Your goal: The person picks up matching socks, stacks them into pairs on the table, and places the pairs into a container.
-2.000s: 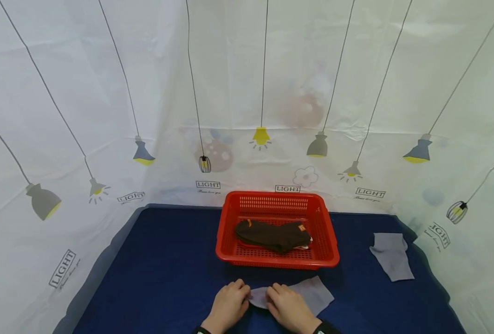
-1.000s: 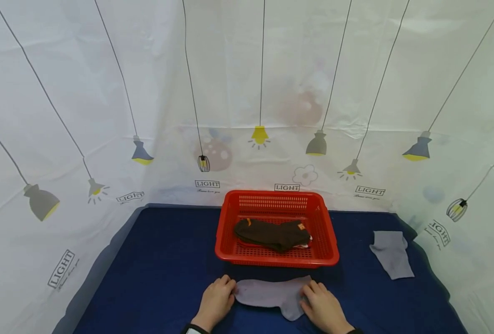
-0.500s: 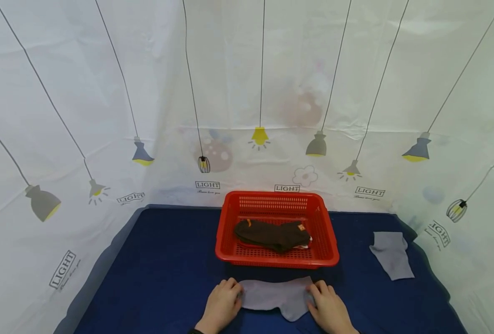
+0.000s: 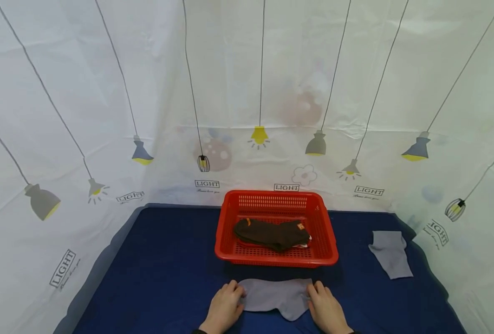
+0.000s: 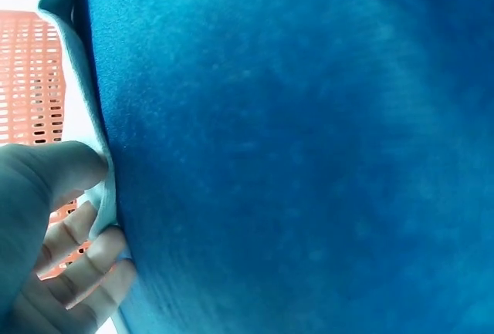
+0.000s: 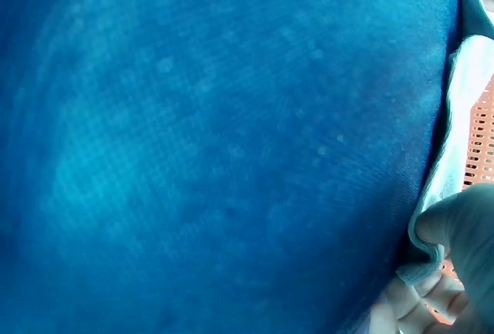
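Observation:
A light grey sock (image 4: 274, 297) lies stretched sideways on the dark blue cloth in front of the basket, its heel bulging toward the person. The left hand (image 4: 225, 305) pinches the toe end; in the left wrist view its thumb (image 5: 73, 166) presses over the sock's edge with fingers beneath. At the cuff end the right hand (image 4: 327, 307) pinches the other side, and the right wrist view shows its thumb (image 6: 448, 222) on the folded cuff. A second grey sock (image 4: 392, 255) lies by itself at the right, apart from both hands.
Behind the held sock stands a red perforated basket (image 4: 277, 260) with dark brown socks (image 4: 272, 234) inside. The dark blue cloth (image 4: 163, 273) covers the table up to a white printed curtain (image 4: 238, 93) at the back and sides.
The right hand has moved right from mid-sock to the cuff end, and the sock now lies flatter and farther spread. Over the last half second both hands stay nearly in place.

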Action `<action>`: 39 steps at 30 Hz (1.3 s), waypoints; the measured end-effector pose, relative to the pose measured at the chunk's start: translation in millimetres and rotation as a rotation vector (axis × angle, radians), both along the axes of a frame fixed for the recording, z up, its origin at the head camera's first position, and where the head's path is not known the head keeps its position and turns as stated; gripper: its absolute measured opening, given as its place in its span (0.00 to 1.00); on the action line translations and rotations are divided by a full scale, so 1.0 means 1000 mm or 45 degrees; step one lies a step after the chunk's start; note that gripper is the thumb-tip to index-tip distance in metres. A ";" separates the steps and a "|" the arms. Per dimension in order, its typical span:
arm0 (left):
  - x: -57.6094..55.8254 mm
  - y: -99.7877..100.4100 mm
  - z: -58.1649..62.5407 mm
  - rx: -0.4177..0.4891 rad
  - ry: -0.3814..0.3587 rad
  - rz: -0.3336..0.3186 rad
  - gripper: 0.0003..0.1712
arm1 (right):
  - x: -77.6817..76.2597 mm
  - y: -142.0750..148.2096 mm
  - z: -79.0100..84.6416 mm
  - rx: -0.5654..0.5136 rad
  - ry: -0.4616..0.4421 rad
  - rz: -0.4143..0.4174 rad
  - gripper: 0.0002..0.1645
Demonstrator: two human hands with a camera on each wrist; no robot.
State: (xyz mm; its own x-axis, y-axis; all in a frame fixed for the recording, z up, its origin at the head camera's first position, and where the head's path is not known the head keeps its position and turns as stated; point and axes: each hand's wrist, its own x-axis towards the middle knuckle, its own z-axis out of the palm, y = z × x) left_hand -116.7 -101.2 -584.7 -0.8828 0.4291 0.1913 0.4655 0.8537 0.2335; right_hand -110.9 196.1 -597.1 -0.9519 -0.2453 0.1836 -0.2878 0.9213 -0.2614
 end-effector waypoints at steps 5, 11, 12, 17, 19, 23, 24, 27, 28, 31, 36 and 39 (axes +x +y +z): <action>0.000 0.000 -0.001 -0.005 -0.010 0.007 0.11 | 0.002 0.001 0.004 0.017 0.000 0.009 0.19; 0.003 0.000 0.003 -0.001 -0.064 -0.015 0.10 | 0.001 0.007 0.008 0.035 -0.031 0.019 0.17; 0.003 0.000 0.004 0.002 -0.068 -0.022 0.11 | 0.001 0.008 0.008 0.039 -0.033 0.021 0.17; 0.006 0.000 0.006 0.028 -0.086 -0.041 0.12 | 0.001 0.011 0.008 0.059 -0.010 0.028 0.16; 0.007 0.000 0.006 0.031 -0.074 -0.040 0.12 | 0.001 0.012 0.008 0.063 -0.013 0.026 0.16; 0.006 -0.001 0.004 0.038 -0.030 -0.029 0.12 | 0.000 0.014 0.005 0.060 -0.041 0.010 0.16; 0.006 -0.001 0.003 0.038 -0.018 -0.025 0.12 | 0.000 0.014 0.005 0.058 -0.047 0.005 0.16; 0.005 -0.002 0.001 0.047 -0.004 -0.013 0.12 | -0.002 0.016 0.004 0.049 -0.047 -0.004 0.17; 0.005 -0.002 0.001 0.049 0.000 -0.011 0.11 | -0.002 0.017 0.004 0.048 -0.048 -0.005 0.17; 0.004 -0.003 0.000 0.054 -0.016 -0.004 0.11 | -0.004 0.017 0.005 0.032 -0.066 -0.008 0.17; 0.002 -0.002 0.002 0.067 -0.070 0.015 0.11 | -0.005 0.014 0.009 -0.030 -0.121 -0.055 0.14; 0.000 -0.002 0.003 0.056 -0.114 0.028 0.11 | -0.006 0.013 0.010 -0.041 -0.128 -0.077 0.12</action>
